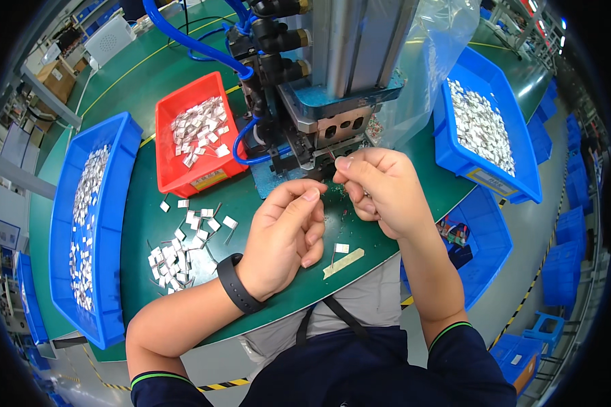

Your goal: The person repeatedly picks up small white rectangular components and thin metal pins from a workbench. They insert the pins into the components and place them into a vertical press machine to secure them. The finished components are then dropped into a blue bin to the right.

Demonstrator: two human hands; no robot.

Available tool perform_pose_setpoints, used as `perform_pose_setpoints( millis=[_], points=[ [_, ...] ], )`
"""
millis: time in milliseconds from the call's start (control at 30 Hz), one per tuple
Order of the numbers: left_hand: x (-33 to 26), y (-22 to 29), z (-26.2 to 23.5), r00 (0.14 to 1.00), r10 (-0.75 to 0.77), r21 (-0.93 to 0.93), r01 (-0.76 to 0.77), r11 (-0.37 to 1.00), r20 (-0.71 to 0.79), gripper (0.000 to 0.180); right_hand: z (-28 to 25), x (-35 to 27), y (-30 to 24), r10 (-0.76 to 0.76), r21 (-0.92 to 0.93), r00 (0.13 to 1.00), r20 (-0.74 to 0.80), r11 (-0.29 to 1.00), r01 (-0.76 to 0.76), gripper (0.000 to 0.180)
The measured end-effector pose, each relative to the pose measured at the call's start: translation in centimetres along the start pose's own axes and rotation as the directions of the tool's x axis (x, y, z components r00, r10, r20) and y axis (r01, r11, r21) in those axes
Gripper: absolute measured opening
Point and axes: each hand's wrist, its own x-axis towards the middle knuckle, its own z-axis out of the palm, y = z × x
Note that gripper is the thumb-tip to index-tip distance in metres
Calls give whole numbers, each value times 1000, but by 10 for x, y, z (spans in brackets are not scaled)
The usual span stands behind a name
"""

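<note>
Close in front of a pneumatic press [346, 115], my two hands are near each other with their fingertips pinched. My right hand [380, 186] is at the press's lower jaws; a thin wire-like tip seems to show at its fingertips, but what it grips is mostly hidden. Thumb and forefinger meet on my left hand [288, 230], just left of the right one, and anything between them is too small to make out. A loose pile of small white rectangular parts [170, 264] with thin wire leads lies left of my left wrist. One single white part [342, 248] lies below my hands.
A red bin [166, 166] of white parts stands left of the press. Long blue bins hold more at far left [61, 224] and far right [445, 136]. Beige tape [344, 263] sticks near the green table's edge. Another blue bin [492, 251] sits lower right.
</note>
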Motion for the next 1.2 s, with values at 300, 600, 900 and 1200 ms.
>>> perform_pose_setpoints(
  millis=[300,600,900,1200],
  points=[
    [0,-1,-1,1000,-8,-4,8,1000,-1,17,0,4,3,-15,47,1000,-27,999,16,21],
    [0,-1,-1,1000,-8,-7,8,1000,-4,16,0,6,8,-88,69,996,4,994,88,19],
    [1,-3,-1,1000,9,30,-8,1000,-17,18,-8,-7,16,-24,-14,985,169,1000,27,17],
    [0,-2,0,999,36,39,-36,999,-7,16,-9,-8,19,2,-61,965,262,998,14,15]
  ],
)
